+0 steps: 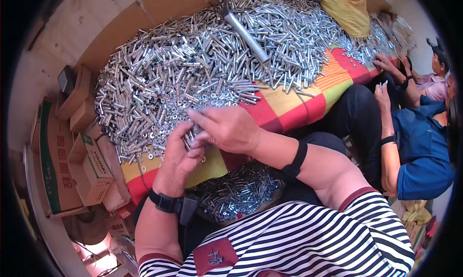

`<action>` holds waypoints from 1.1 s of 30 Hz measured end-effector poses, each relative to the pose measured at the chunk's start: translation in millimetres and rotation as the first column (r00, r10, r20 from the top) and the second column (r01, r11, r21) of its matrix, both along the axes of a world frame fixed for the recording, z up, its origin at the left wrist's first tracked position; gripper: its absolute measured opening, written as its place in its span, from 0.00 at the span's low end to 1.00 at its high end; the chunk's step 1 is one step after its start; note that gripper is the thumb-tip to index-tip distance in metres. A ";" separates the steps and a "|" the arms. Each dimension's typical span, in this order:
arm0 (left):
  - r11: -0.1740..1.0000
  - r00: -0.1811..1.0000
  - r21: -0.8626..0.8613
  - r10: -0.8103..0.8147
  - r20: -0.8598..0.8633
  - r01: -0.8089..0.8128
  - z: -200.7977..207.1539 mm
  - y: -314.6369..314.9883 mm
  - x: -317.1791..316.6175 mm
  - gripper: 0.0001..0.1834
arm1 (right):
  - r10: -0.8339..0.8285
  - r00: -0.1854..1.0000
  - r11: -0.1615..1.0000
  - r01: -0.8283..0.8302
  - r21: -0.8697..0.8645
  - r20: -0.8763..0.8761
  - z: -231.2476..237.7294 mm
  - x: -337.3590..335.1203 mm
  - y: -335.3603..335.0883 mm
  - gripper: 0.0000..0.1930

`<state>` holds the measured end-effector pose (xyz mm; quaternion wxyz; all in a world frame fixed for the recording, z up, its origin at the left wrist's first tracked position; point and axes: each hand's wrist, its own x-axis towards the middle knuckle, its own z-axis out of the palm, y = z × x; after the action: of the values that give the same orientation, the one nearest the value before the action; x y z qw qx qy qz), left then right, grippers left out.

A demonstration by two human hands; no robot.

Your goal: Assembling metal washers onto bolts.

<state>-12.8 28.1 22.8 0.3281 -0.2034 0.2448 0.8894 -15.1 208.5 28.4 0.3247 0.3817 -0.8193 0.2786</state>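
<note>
My left hand (179, 151) is closed round a few shiny metal fasteners (189, 138), cylindrical like bolt sleeves, partly hidden by the fingers. Against it, my right hand (230, 130) has its fingers bent in a pinch over the same spot. What the right fingertips hold is hidden. Both hands are just above the near edge of a big heap of metal sleeves and bolts (149, 79). Loose washers and nuts (181, 103) are mixed into the heap close to my fingers. Below my forearms, a container (279, 192) full of small bolts rests by my lap.
A checked blanket (294, 106) lies under the heap, and a metal tube (246, 36) rests on top. Open cardboard boxes (94, 173) stand at the left. A yellow sack (345, 9) sits at the back right. A co-worker in blue (419, 137) and another person sit at the right.
</note>
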 end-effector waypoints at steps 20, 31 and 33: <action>-0.138 0.398 -0.527 -0.817 -0.418 -0.839 -7.4 -13.3 -32.8 0.03 | -0.099 0.937 0.946 0.193 -0.260 0.336 -4.3 -30.7 -9.2 0.03; 0.997 0.999 -0.070 0.023 -0.032 -0.025 -1.0 -0.4 1.2 0.09 | 0.111 0.993 0.988 -0.114 -0.101 -0.036 -9.6 7.4 -1.3 0.13; 1.000 0.999 -0.028 0.008 -0.035 -0.009 -2.8 -3.1 5.8 0.09 | 0.059 0.988 0.997 -0.052 0.053 -0.144 -8.5 4.6 -1.7 0.20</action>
<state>-6.9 24.9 20.0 0.3173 -0.1933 0.2622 0.8906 -10.5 206.8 19.9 0.3661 0.4317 -0.7890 0.2389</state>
